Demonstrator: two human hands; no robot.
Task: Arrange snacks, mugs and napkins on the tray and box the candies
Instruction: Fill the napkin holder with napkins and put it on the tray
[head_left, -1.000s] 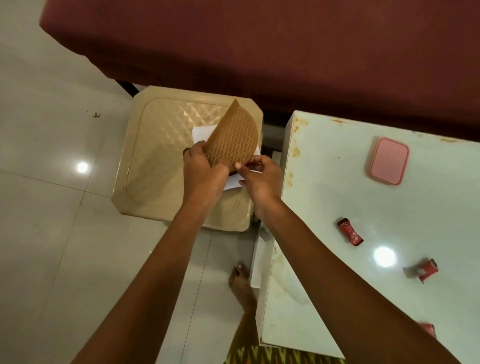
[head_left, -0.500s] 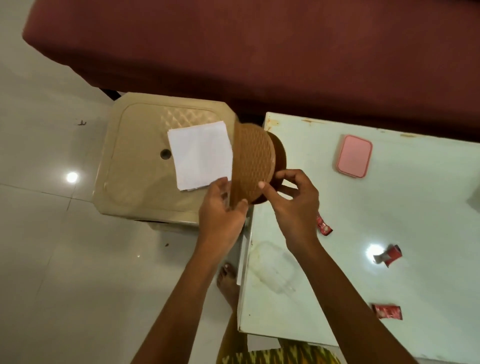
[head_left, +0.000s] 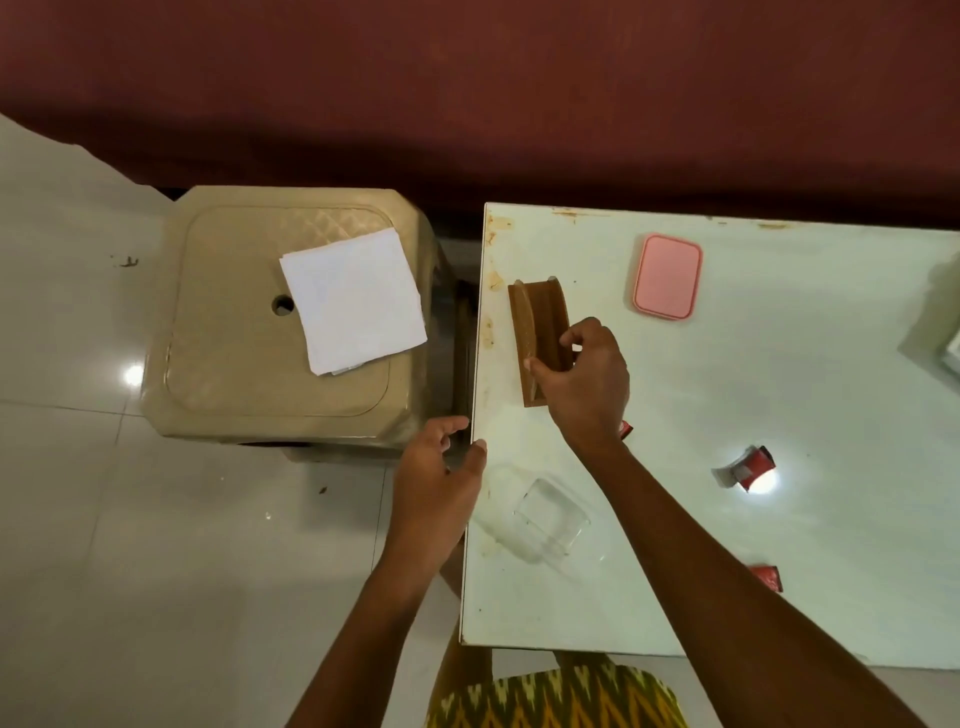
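Brown woven plastic — the napkin holder (head_left: 537, 332) stands upright near the far left corner of the pale bench (head_left: 805, 545), its base flat on the top. My right grip (head_left: 579, 382) is closed on its near end, thumb on one wall and fingers (head_left: 582, 332) curled over the other. My left grip (head_left: 439, 470) holds nothing; it hangs half open, fingers loosely curved, with the thumb touching the bench's left edge.

The white napkins (head_left: 356, 301) lie in a flat stack on the beige plastic stool (head_left: 223, 358) just left of the bench, toward the stool's far right corner. A pink lid (head_left: 667, 275) lies flat near the bench's far edge, right of the holder. A clear plastic box (head_left: 550, 519) sits near the left edge, close to me, between my forearms. Red candies — one (head_left: 750, 467) toward the middle of the bench, another (head_left: 766, 577) nearer me, half hidden by my right forearm.
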